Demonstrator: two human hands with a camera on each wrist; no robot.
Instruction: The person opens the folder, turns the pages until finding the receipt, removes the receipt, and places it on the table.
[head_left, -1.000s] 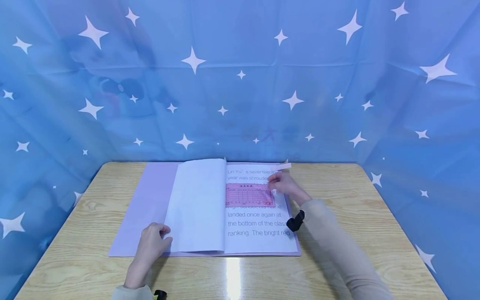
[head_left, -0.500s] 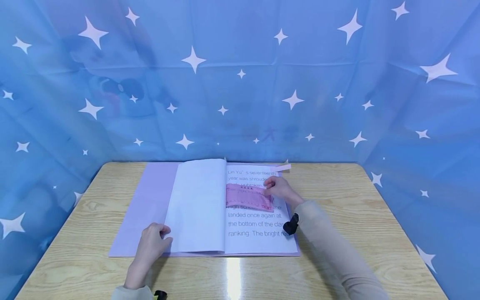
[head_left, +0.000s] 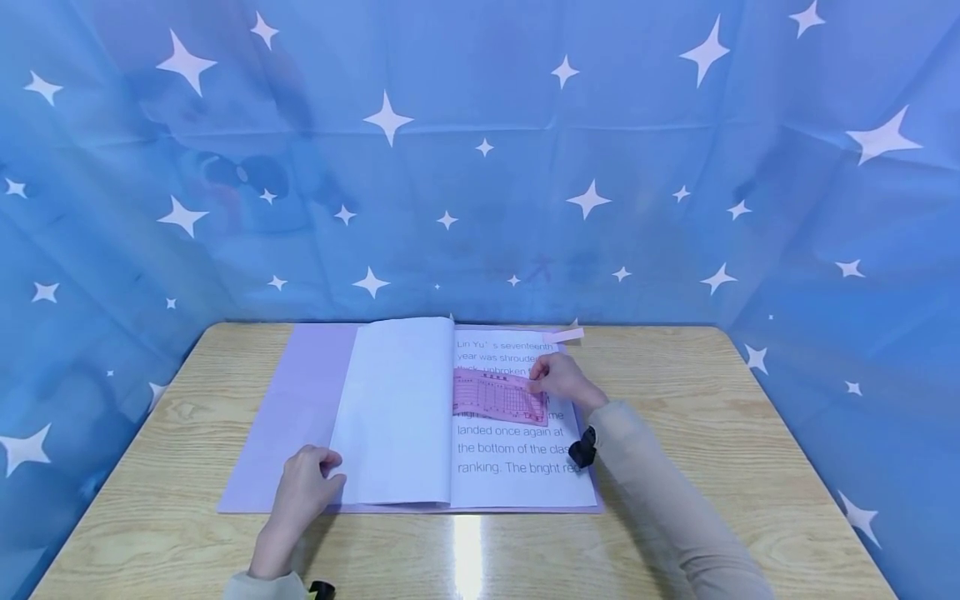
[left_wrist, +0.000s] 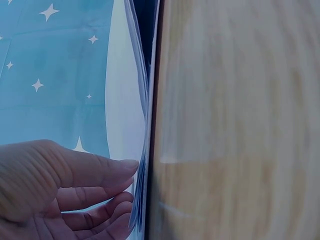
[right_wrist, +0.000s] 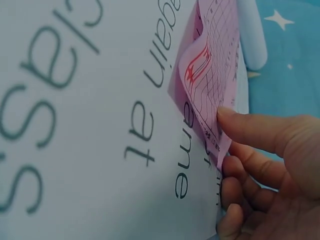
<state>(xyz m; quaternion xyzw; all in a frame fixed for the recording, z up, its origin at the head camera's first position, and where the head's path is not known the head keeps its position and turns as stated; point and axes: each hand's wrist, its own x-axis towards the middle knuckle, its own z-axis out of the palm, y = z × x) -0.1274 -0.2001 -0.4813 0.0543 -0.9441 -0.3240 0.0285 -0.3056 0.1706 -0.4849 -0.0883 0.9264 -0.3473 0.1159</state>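
A pink printed slip of paper (head_left: 495, 396) with a grid and red marks lies across the right page (head_left: 517, 492) of an open book. My right hand (head_left: 564, 379) pinches its right end between thumb and fingers. In the right wrist view the slip (right_wrist: 210, 65) curls up off the page, and the thumb of the right hand (right_wrist: 270, 160) presses its edge. My left hand (head_left: 303, 487) rests at the lower left edge of the blank left page (head_left: 393, 417). The left wrist view has the left hand's (left_wrist: 75, 185) relaxed fingertips touching the page edges.
The book's lilac cover (head_left: 300, 408) spreads out left of the pages on a wooden table (head_left: 675, 367). A pale pink tab (head_left: 564, 335) sticks out at the upper right corner. A blue star-patterned cloth (head_left: 480, 208) hangs behind and at both sides.
My right hand has moved slightly left and down, and the slip's right end has shifted down with it, uncovering more text above. The left hand has stayed put.
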